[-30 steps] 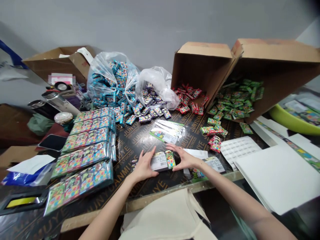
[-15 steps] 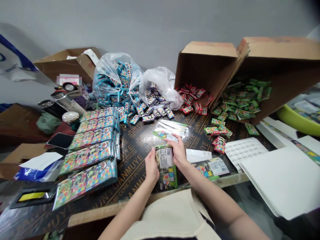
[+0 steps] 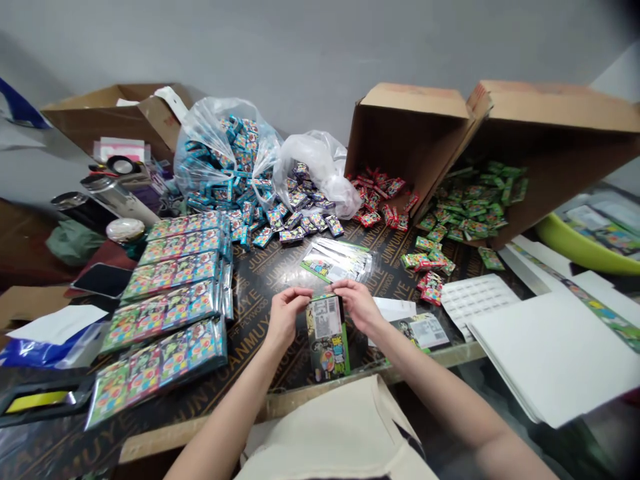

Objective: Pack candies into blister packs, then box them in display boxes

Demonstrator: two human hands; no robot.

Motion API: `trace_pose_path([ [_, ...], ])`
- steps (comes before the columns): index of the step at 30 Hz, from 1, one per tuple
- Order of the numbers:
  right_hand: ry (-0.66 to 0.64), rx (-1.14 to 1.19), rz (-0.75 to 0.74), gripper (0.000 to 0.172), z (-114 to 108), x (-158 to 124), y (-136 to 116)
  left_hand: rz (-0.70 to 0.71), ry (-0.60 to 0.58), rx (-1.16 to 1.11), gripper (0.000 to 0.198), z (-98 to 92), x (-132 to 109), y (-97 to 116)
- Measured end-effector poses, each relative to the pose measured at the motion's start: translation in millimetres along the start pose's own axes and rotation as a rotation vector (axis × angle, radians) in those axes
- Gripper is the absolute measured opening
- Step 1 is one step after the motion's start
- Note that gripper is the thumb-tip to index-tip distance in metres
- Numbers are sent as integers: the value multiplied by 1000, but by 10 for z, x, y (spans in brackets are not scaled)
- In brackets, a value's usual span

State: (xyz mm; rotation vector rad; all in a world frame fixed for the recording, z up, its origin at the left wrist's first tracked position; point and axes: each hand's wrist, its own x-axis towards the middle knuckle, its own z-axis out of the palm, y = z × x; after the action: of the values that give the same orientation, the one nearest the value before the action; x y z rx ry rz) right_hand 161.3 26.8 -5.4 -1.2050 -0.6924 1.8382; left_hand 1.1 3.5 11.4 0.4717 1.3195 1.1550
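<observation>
Both my hands are close together above the black plywood tabletop (image 3: 260,293). My left hand (image 3: 285,317) and my right hand (image 3: 356,305) pinch the top edge of a flat, colourful card packet (image 3: 327,337). The packet stands tilted on the table, with a white barcode label on its upper half. Just beyond my fingers lies a clear sleeve of similar packets (image 3: 336,260). To my left are stacked rows of multicoloured packets (image 3: 170,313). A loose white sheet and another packet (image 3: 420,332) lie right of my right hand.
Blue packets spill from a clear plastic bag (image 3: 225,157). Tipped cardboard boxes (image 3: 410,133) shed red packs (image 3: 377,197) and green packs (image 3: 475,207) across the back. White boards (image 3: 555,353) lie at right, beside a green tub (image 3: 580,243). A canvas apron (image 3: 330,433) hangs below the table edge.
The packet, lying crosswise a second ago, has turned lengthwise and stands tilted. My hands have moved from its sides to its top edge.
</observation>
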Motion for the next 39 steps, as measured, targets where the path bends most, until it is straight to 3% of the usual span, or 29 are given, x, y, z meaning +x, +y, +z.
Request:
trace_pose_path([
  [4,-5,-199,-291,16,-71,-78,17,139,-107,268,13,-30,-9,133],
  [10,-1,-265,-272,22,-100,-53,-10,-11,-206,338,21,-66,77,234],
  [13,-35,-282,-286,21,-101,-38,-29,9,-247,391,17,-77,92,273],
  [16,-35,-317,-314,18,-111,-50,-24,200,-308,569,6,-78,50,317],
  [20,-41,-444,-432,16,-125,-136,9,529,-369,856,9,-68,-29,334],
  [24,-161,-616,-621,17,-209,-225,-11,681,-432,1052,16,-57,-24,302],
  [26,-189,-766,-657,26,-383,-216,-60,697,-483,1164,20,-55,6,285],
  [28,-51,-994,-648,33,-690,-176,-121,707,-519,1237,26,-57,32,273],
  [31,263,-1401,-493,26,-1295,-106,-180,712,-540,1224,26,-52,46,264],
  [34,306,-1554,-380,19,-1776,-72,-146,711,-549,1160,25,-29,47,252],
  [36,293,-1595,-358,14,-1923,-75,-85,704,-544,1131,25,-14,53,239],
  [39,284,-1650,-353,9,-1940,-100,1,689,-522,1122,24,-12,62,222],
])
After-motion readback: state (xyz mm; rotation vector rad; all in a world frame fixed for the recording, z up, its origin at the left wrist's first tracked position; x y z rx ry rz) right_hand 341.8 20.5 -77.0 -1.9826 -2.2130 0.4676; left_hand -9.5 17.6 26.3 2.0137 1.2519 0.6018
